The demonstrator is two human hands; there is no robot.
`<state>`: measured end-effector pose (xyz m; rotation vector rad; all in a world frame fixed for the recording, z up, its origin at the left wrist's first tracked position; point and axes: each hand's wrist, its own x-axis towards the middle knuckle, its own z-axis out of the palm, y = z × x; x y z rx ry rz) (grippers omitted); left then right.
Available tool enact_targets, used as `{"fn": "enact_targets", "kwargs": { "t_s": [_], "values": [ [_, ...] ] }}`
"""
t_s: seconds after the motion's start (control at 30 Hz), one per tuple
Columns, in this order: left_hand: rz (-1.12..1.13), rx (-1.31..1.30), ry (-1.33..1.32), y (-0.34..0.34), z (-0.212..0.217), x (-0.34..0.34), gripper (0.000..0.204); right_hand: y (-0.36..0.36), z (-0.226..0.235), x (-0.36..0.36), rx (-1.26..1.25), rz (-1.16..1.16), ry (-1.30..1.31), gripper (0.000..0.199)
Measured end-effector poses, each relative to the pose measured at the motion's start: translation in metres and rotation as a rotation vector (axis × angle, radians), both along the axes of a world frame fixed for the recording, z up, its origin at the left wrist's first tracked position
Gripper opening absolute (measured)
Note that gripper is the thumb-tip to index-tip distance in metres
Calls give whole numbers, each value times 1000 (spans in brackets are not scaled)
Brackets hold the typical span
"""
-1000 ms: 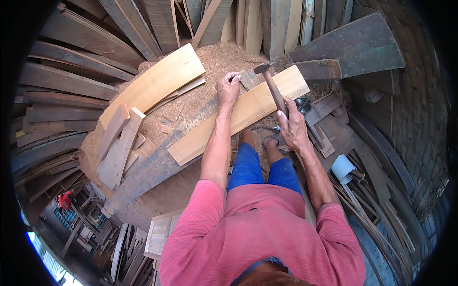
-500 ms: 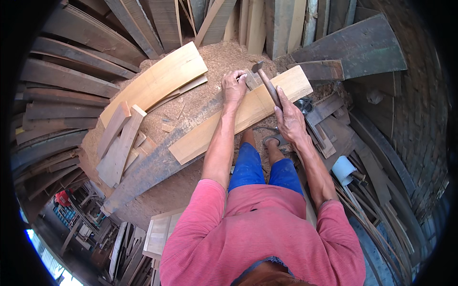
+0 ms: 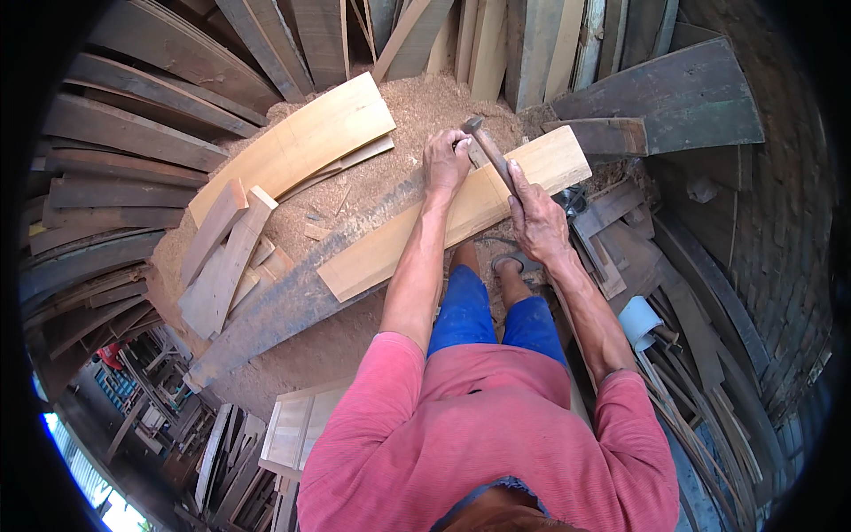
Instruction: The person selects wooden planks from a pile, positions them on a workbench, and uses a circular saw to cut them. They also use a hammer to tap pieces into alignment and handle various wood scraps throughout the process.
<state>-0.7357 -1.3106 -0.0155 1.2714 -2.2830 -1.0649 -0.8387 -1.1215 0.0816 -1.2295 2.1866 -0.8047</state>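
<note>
— Two hands, both over the pale plank (image 3: 417, 235). What does each one hold?

— The right hand (image 3: 534, 222) is wrapped around the wooden handle of a hammer (image 3: 488, 152), fingers curled tight together about it. The hammer's dark head sits just past the plank's far edge, right beside the left hand (image 3: 446, 160).

— And the left?

— It presses down on the plank's far edge, fingers bunched and bent at the tips. They seem to pinch something small next to the hammer head, but it is too small to tell what.

— Where does the plank lie?

— Slantwise across a long dark grey beam (image 3: 292, 301), on a mound of sawdust (image 3: 417, 106). Its right end reaches toward a dark weathered board (image 3: 656, 111).

— What else is around the plank?

— Left of it and beyond, a wider pale curved board (image 3: 292, 146) rests on the sawdust. Further left of the plank, short offcuts (image 3: 222, 257) lie stacked loosely. Just below the plank, the person's feet show, one in a sandal (image 3: 519, 262).
</note>
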Motion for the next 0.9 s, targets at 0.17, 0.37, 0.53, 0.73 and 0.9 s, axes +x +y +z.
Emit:
{"fn": "enact_targets", "kwargs": {
  "t_s": [0.17,0.37,0.53,0.73,0.9],
  "values": [
    [14,-20,-9,1,-5,1,9,-6,3,-10,88,28,6,65],
    [8,-37,45,-1,-10,2,8,-2,12,-6,-103,-41,-78,65],
    [-35,-105,38,-2,-4,1,10,8,4,-7,-104,-106,-176,64],
    [103,185,45,-6,-14,3,11,10,8,-10,-98,-112,-184,60],
    [-4,41,27,-5,-7,3,12,10,7,-10,-78,-119,-199,63]
  ]
}}
